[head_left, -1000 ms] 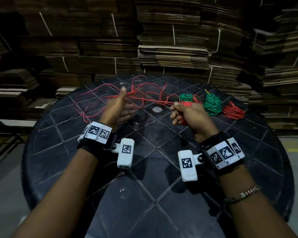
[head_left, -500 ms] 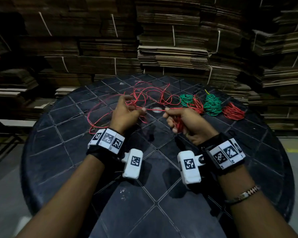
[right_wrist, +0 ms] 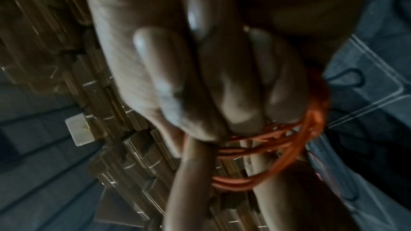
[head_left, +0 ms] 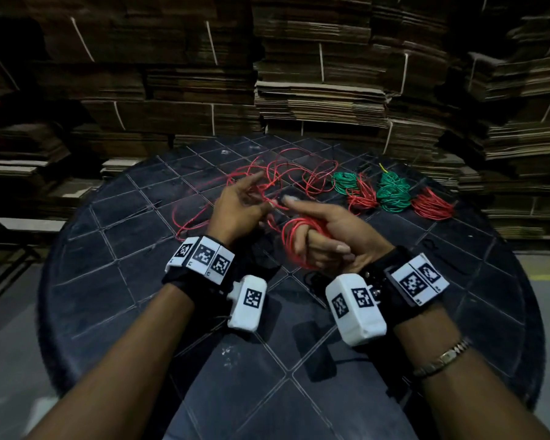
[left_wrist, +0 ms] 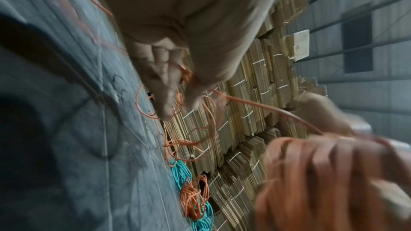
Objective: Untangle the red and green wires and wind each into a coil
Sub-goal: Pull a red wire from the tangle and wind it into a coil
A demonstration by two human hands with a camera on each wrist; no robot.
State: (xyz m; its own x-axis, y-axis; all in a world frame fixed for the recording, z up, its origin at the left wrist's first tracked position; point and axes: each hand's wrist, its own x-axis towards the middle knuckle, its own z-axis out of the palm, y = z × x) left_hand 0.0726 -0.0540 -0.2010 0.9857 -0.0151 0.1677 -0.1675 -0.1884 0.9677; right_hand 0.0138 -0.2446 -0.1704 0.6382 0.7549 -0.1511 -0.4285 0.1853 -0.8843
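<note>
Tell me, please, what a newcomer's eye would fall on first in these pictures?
First, the red wire coil wound round the right hand at the centre of the black table, with the left hand feeding loose red wire beside it. Next, the finished green coils and red coils at the far right edge.

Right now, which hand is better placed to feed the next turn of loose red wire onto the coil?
Left. The left hand already holds the loose red wire, while the right hand has the coil wound around its fingers.
</note>
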